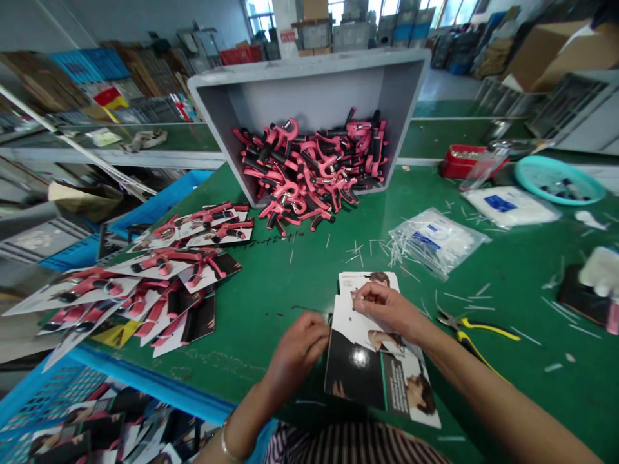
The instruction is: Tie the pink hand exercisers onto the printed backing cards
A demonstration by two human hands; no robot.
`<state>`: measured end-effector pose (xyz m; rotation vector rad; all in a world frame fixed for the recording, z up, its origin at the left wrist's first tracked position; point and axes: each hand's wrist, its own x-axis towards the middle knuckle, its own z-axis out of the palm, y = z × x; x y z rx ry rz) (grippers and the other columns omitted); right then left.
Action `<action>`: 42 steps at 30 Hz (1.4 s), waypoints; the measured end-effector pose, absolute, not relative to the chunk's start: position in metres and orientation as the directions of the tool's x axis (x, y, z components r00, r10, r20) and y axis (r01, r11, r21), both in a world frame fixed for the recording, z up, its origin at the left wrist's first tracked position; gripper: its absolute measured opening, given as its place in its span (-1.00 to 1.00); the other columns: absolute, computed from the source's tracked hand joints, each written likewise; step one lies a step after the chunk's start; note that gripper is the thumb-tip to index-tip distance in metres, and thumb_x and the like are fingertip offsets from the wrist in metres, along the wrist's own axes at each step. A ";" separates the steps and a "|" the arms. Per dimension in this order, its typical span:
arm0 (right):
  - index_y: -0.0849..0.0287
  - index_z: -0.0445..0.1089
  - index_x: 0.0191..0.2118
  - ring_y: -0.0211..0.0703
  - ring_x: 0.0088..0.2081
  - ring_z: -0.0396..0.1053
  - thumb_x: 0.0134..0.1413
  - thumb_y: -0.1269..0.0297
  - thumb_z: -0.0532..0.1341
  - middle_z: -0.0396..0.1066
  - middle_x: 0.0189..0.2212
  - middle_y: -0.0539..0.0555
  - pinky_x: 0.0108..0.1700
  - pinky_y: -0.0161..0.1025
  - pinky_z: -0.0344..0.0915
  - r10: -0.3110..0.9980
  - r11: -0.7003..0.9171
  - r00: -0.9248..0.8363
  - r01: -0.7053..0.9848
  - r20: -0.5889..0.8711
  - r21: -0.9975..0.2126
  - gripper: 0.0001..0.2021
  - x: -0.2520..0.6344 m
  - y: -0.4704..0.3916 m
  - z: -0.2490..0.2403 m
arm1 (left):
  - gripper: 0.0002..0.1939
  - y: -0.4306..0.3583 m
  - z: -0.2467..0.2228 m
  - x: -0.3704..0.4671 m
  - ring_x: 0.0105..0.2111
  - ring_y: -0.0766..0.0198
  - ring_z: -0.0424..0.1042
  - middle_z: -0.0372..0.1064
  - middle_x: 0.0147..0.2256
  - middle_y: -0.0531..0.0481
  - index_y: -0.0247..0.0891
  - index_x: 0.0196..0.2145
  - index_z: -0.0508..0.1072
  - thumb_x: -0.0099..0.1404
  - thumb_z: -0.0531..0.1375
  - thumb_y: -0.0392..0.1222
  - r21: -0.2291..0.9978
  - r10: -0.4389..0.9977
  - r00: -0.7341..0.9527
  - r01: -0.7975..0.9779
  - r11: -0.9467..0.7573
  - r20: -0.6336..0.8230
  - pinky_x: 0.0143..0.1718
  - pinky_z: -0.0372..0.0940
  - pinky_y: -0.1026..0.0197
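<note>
Printed cards (pixel 360 377) lie stacked on the green table near its front edge, white at the top and dark with a photo below. My right hand (pixel 380 301) rests over the upper card with its thumb and fingers pinched; what they hold, if anything, is too small to make out. My left hand (pixel 309 338) is closed beside the stack's left edge, its fingertips partly hidden. Pink and black hand grips (pixel 314 167) fill a tipped grey bin (pixel 309 67) beyond the cards. More grips on cards (pixel 159 264) are piled at the left.
Yellow-handled pliers (pixel 459 325) lie right of my right forearm. Behind them are a clear bag (pixel 438 241) with thin white ties, a red box (pixel 464 161) and a turquoise tray (pixel 558 179). A blue crate (pixel 33 419) with cards stands at the lower left.
</note>
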<state>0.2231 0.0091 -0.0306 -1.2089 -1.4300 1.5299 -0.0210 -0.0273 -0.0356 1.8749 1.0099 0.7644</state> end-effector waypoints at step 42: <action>0.07 0.46 -0.32 0.00 0.12 0.20 0.19 0.24 0.24 0.32 0.06 0.08 0.18 0.06 0.03 0.878 0.449 -0.400 0.493 0.264 -0.745 -0.92 0.208 -0.021 -0.015 | -0.66 -0.013 -0.032 0.005 -0.45 0.30 0.45 0.46 -0.36 0.02 -0.29 -0.25 0.36 0.12 0.33 -0.05 0.936 0.928 0.227 -0.129 0.329 -0.295 -0.42 0.30 0.30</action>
